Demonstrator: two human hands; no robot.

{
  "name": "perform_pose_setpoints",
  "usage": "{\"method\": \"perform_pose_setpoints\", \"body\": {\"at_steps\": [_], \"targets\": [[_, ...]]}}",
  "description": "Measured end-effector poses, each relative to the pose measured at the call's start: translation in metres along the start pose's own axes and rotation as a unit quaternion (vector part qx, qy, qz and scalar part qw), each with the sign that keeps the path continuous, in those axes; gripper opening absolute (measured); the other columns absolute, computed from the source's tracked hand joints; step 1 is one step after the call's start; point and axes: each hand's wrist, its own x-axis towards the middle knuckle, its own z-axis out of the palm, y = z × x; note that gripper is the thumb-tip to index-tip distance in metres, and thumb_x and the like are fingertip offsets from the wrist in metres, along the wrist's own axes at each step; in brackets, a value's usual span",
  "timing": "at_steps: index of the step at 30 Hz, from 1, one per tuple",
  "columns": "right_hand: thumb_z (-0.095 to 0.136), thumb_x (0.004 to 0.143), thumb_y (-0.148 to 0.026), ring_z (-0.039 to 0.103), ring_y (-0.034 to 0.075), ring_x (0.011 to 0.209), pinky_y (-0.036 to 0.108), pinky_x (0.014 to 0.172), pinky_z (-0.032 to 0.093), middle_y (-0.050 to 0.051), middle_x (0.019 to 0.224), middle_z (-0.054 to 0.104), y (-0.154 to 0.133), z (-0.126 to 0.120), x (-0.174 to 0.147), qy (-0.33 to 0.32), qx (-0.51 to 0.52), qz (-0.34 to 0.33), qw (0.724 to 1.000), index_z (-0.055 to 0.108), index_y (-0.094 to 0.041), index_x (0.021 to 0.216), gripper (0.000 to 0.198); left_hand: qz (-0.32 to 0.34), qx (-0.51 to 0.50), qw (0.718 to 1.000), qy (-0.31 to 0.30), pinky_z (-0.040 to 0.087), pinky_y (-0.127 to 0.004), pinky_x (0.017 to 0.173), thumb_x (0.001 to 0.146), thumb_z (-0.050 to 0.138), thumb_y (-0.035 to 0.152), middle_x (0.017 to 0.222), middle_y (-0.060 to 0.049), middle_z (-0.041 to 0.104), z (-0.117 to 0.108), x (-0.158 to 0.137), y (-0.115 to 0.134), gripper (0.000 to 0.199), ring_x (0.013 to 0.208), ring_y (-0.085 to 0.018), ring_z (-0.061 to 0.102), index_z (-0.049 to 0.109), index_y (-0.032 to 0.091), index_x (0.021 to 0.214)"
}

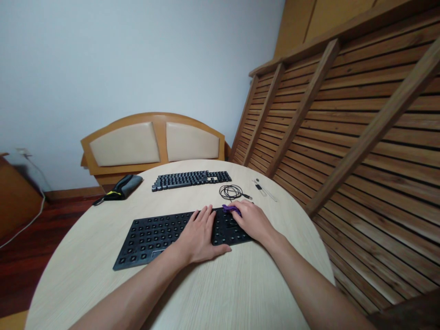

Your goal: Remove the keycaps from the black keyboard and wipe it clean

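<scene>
Nearest the camera, two bare forearms (pixel 140 286) reach in from the bottom edge across the pale round tabletop (pixel 82 256). The left hand (pixel 199 233) lies palm down on a black keyboard base (pixel 147 238), its grip flattened out, with the fingers extended and closed around nothing. The right hand (pixel 252 220) rests at the base's far right corner, its grip curled about a purple item (pixel 228 208); the fingers cover most of it, so whether it is a cloth or a tool is hard to say. The base sits slightly slanted in front of the person, its key positions bare of caps. Just beyond the right hand is a coiled black cable (pixel 229 192). Farther back, dark keycaps (pixel 189 178) stand in keyboard order, with a dark folded pouch (pixel 125 187) to their left and thin wire tools (pixel 263 189) to their right.
</scene>
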Motion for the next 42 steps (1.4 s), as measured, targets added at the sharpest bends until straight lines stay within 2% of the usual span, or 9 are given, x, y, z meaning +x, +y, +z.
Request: {"method": "perform_pose_setpoints", "body": {"at_steps": [3,7,10,14,21,30,36,40,42], "targets": [[0.051,0.096,-0.021,0.065,0.018,0.101,0.029,0.090,0.048,0.006,0.105,0.071,0.001,0.003,0.001,0.018,-0.003,0.002,1.000,0.069,-0.022,0.115,0.026,0.025,-0.007,1.000,-0.005,0.021,-0.054,0.119,0.075,0.047,0.086,0.157,-0.024,0.030,-0.001,-0.001,-0.008,0.108,0.146,-0.038,0.028,0.038,0.005,0.147],[0.052,0.093,-0.013,0.062,0.019,0.108,0.033,0.098,0.045,0.007,0.112,0.071,-0.002,0.012,0.007,0.049,0.013,-0.043,0.998,0.068,-0.021,0.118,0.031,0.032,-0.013,0.999,0.005,0.018,-0.056,0.120,0.074,0.048,0.086,0.157,-0.024,0.031,-0.001,-0.001,-0.012,0.108,0.146,-0.039,0.028,0.040,0.006,0.145],[0.052,0.091,-0.007,0.061,0.020,0.111,0.034,0.100,0.045,0.008,0.114,0.072,-0.004,0.019,0.013,0.023,0.010,-0.089,0.996,0.069,-0.019,0.118,0.034,0.031,-0.011,0.999,0.000,0.016,-0.057,0.120,0.076,0.048,0.085,0.157,-0.026,0.030,-0.001,-0.002,-0.011,0.108,0.147,-0.039,0.025,0.037,0.004,0.146],[0.051,0.089,-0.003,0.062,0.018,0.111,0.030,0.099,0.046,0.007,0.117,0.072,-0.005,0.020,0.016,-0.015,0.003,-0.126,0.992,0.070,-0.018,0.116,0.036,0.028,-0.014,1.000,0.004,0.017,-0.057,0.119,0.077,0.046,0.085,0.157,-0.026,0.030,0.001,-0.002,-0.010,0.105,0.147,-0.039,0.025,0.036,0.007,0.146],[0.055,0.093,-0.009,0.057,0.021,0.113,0.032,0.094,0.047,0.009,0.115,0.069,-0.013,0.011,0.012,-0.036,-0.060,-0.145,0.987,0.068,-0.018,0.115,0.027,0.022,-0.008,1.000,0.004,0.017,-0.056,0.119,0.077,0.045,0.085,0.156,-0.025,0.033,0.000,-0.002,-0.009,0.103,0.146,-0.039,0.028,0.039,0.008,0.144],[0.053,0.095,-0.012,0.057,0.026,0.102,0.038,0.088,0.045,0.012,0.104,0.065,-0.023,0.001,0.004,-0.036,-0.155,-0.161,0.974,0.068,-0.016,0.111,0.023,0.024,-0.018,1.000,0.006,0.017,-0.056,0.119,0.077,0.043,0.086,0.157,-0.025,0.032,0.000,-0.002,-0.010,0.103,0.146,-0.039,0.028,0.040,0.008,0.144],[0.055,0.091,-0.011,0.059,0.025,0.100,0.035,0.089,0.047,0.010,0.100,0.065,-0.024,0.005,0.003,-0.022,-0.138,-0.127,0.982,0.066,-0.012,0.108,0.020,0.026,-0.013,1.000,0.000,0.017,-0.055,0.120,0.077,0.044,0.086,0.157,-0.025,0.032,-0.001,-0.002,-0.010,0.105,0.146,-0.039,0.027,0.041,0.005,0.143],[0.055,0.092,-0.013,0.064,0.020,0.091,0.031,0.083,0.051,0.008,0.104,0.064,-0.017,0.011,0.008,0.018,-0.063,-0.070,0.995,0.064,-0.016,0.116,0.025,0.030,-0.012,0.999,0.006,0.017,-0.056,0.120,0.077,0.041,0.087,0.157,-0.025,0.032,0.001,-0.002,-0.010,0.104,0.146,-0.038,0.028,0.043,0.007,0.142],[0.057,0.091,-0.012,0.064,0.020,0.094,0.032,0.086,0.052,0.008,0.108,0.063,-0.013,0.014,0.010,0.028,-0.022,-0.069,0.997,0.066,-0.017,0.114,0.025,0.034,-0.007,0.999,0.009,0.019,-0.057,0.119,0.077,0.041,0.088,0.156,-0.025,0.032,0.002,-0.002,-0.011,0.104,0.146,-0.039,0.029,0.044,0.006,0.142]]}}
